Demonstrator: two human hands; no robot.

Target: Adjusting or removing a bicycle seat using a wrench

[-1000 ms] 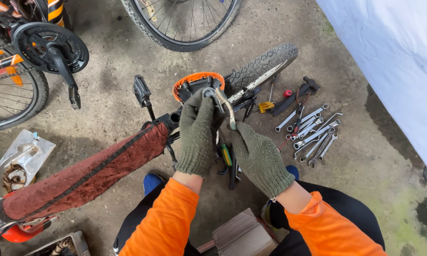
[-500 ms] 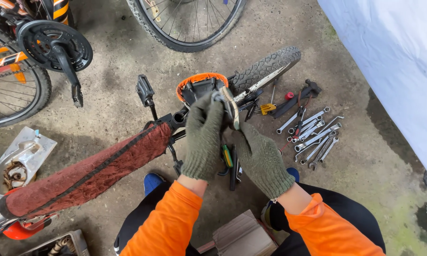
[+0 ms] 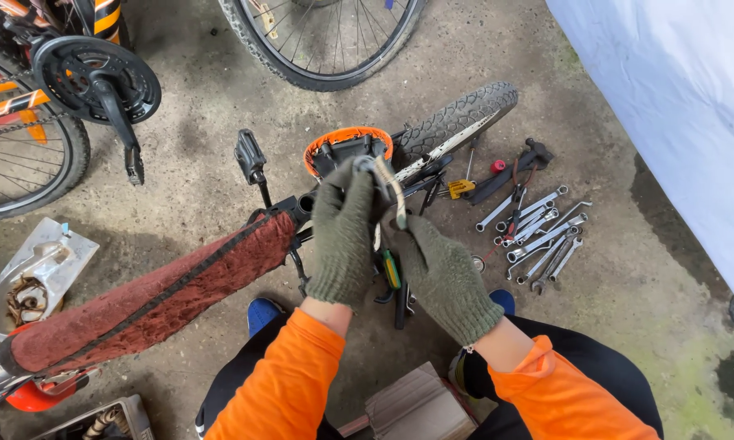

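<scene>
Stained grey concrete floor (image 3: 628, 342), white sheet along the right edge, bicycle wheels at top and left.

Across the floor, a frame tube wrapped in worn red-brown fabric (image 3: 155, 297); beyond it a small knobbly black tyre (image 3: 456, 122) and orange-rimmed black part (image 3: 346, 143). Scattered silver spanners (image 3: 538, 236) to the right. Left hand (image 3: 342, 232), green-gloved, closed around the assembly by the tube's end; right hand (image 3: 440, 273) pinching a thin pale strip (image 3: 395, 191) between them. Best kept steady with the left, strip held taut, not twisted.
</scene>
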